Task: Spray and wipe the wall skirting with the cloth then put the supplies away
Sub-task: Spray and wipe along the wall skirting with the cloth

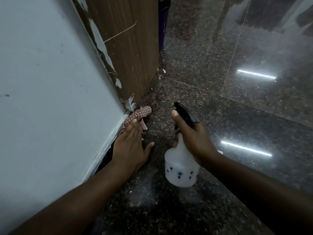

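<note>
Near, on the right, the right hand point(194, 139) grips the neck of a white spray bottle point(180, 168) with a black trigger head, held above the dark speckled floor point(194, 85). To its left, the left hand point(131, 146) presses flat, fingers spread, on a checked cloth point(135, 118) against the dark skirting point(108, 156) at the foot of the pale wall point(42, 90). Farther off, a wooden panel point(128, 44) meets the wall.

Count, head view:
- Hands: two. Left hand point(131, 143) near the wall; right hand point(193, 138) to its right.
- Cloths: one, checked cloth point(135, 118), under the left fingers.
- Spray bottles: one, white spray bottle point(179, 168) with a black trigger head.
- Wooden panels: one, brown wooden panel point(128, 48), far left.
- Light streaks on the floor point(211, 102): two, right side.
</note>
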